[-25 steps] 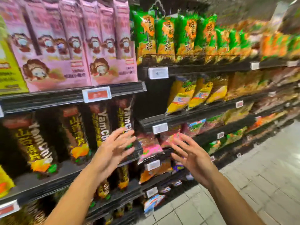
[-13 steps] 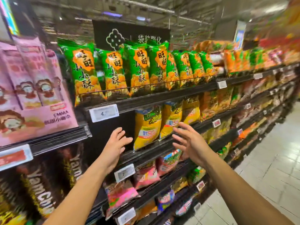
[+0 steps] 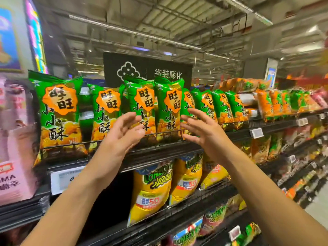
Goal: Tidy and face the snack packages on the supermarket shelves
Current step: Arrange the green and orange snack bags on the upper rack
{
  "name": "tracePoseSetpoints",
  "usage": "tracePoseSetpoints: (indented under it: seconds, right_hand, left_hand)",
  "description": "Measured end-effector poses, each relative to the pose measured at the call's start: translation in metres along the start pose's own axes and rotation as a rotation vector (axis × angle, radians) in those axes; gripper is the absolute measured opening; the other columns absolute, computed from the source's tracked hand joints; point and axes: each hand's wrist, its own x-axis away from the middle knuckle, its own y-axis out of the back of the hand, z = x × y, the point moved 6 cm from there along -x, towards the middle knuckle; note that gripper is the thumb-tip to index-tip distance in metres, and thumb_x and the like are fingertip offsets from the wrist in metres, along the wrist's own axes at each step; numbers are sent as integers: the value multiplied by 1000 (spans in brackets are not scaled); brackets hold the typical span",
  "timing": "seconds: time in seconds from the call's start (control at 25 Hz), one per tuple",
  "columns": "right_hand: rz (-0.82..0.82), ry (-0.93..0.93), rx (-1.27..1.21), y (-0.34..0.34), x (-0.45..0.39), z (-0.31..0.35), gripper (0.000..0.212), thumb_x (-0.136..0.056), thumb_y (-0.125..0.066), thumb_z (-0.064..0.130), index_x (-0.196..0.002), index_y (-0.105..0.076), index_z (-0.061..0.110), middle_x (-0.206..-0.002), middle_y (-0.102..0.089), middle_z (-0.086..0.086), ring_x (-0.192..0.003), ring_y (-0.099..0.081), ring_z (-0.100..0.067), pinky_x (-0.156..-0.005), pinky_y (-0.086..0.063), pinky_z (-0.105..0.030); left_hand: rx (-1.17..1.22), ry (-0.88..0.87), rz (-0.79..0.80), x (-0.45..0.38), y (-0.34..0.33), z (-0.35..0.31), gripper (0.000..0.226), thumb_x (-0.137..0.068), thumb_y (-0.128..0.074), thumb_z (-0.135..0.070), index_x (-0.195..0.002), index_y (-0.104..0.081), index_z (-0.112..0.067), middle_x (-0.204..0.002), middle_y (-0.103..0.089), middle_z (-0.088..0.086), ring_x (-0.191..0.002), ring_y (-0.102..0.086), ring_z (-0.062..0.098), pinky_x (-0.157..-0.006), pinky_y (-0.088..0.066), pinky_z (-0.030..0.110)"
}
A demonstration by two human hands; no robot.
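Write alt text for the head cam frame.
Two bare hands, the left hand and the right hand, reach open toward two green snack bags standing on the top shelf of a supermarket aisle. Yellow snack bags stand one shelf below.

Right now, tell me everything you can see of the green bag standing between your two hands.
The green bag is glossy foil with an orange badge, black characters and golden snacks printed low. It stands upright on the top shelf behind a wire rail, pressed against a matching bag on its left. The left hand and right hand, fingers spread, flank it without gripping.
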Motion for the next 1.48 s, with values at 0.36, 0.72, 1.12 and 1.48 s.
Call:
tracePoseSetpoints:
  seconds: [0.36, 0.72, 1.12, 1.48]
  right_hand:
    - [-27, 213, 282, 17, -73, 20, 56, -85, -77, 27, -133, -48, 30, -126, -58, 9, -117, -57, -8, -92, -50, -31]
    - [157, 245, 416, 4, -90, -4, 88, -76, -82, 45, -146, -31, 35, -112, -50, 25, -102, -51, 4, -78, -43, -21]
    - [129, 297, 341, -1, -86, -16, 94, -72, -87, 37, -148, -31, 31, -118, -50, 25, -97, -51, 21, -80, -38, -13]
    - [104, 321, 43, 2, -98, 16, 96, -76, -85, 36, -153, -28, 30, -135, -42, 15, -122, -41, -8, -94, -37, -27]
  left_hand:
    - [-379, 29, -268, -59, 9, -12, 69, -77, -76, -34, -137, -42, -31, -141, -45, -9, -132, -44, 11, -111, -36, 38]
    - [-700, 54, -492, -73, -23, 9, 86, -86, -74, -21, -151, -18, -32, -134, -37, -14, -122, -36, 8, -98, -29, 31]
    - [-930, 88, -672, -65, -30, 12, 111, -73, -86, -18, -155, -12, -22, -159, -23, 3, -139, -29, 12, -106, -23, 28]
    - [-710, -120, -729, -57, -15, -36, 110, -70, -88, -22, -155, -18, -23, -151, -39, 0, -121, -42, -6, -101, -34, 12]
